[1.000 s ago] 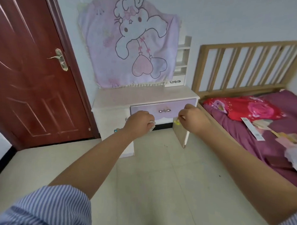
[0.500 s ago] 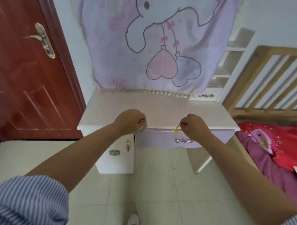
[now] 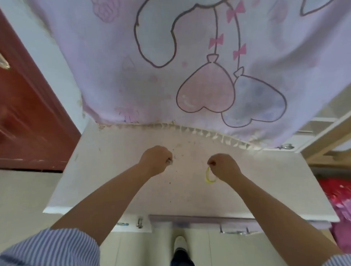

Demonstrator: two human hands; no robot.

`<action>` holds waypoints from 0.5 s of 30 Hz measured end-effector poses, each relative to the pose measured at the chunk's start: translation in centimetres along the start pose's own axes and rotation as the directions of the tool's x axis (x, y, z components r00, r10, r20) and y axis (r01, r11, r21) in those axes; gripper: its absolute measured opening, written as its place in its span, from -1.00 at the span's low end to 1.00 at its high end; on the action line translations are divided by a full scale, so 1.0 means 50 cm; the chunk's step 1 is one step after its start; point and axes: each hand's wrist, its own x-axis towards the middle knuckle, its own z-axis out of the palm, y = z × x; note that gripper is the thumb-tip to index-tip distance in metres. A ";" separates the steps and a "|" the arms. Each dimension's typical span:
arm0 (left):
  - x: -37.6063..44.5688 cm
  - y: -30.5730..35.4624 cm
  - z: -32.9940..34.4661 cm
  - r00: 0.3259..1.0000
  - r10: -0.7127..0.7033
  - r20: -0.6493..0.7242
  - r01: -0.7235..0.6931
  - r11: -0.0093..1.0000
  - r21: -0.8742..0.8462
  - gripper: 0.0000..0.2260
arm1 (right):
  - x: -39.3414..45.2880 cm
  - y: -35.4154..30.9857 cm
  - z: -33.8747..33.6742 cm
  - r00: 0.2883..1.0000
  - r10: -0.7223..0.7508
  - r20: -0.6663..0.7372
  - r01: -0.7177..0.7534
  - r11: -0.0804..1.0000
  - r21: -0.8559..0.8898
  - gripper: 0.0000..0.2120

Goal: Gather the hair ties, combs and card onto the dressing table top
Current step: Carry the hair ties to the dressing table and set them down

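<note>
Centrally, both fists over dressing table top (image 3: 101, 170), yellow hair tie (image 3: 209, 176) dangling

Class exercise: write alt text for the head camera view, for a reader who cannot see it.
Two hands reach over a pale dressing table top; the right hand pinches a yellow hair tie and the left hand is closed around something small. A lilac cartoon cloth hangs behind.

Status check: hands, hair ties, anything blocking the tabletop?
Both hands fisted over pale dressing table top. Right hand dangling thin yellow hair tie; left hand contents hidden. No obstruction.
</note>
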 end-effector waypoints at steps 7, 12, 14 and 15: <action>0.238 -0.066 0.070 0.982 -0.146 -0.119 0.158 0.983 0.097 -0.74 | 0.267 -0.003 0.065 0.989 -0.137 -0.053 0.133 0.989 -0.062 -0.72; 0.256 -0.071 0.149 0.960 -0.257 0.112 0.236 0.957 0.168 -0.70 | 0.270 0.013 0.163 0.971 -0.171 0.164 0.203 0.957 -0.205 -0.70; 0.240 -0.072 0.159 0.960 -0.266 0.084 0.251 0.956 0.152 -0.68 | 0.266 0.028 0.174 0.967 -0.209 0.147 0.229 0.963 -0.142 -0.68; 0.230 -0.070 0.160 0.963 -0.262 0.065 0.252 0.958 0.135 -0.68 | 0.265 0.037 0.175 0.965 -0.217 0.147 0.231 0.969 -0.087 -0.67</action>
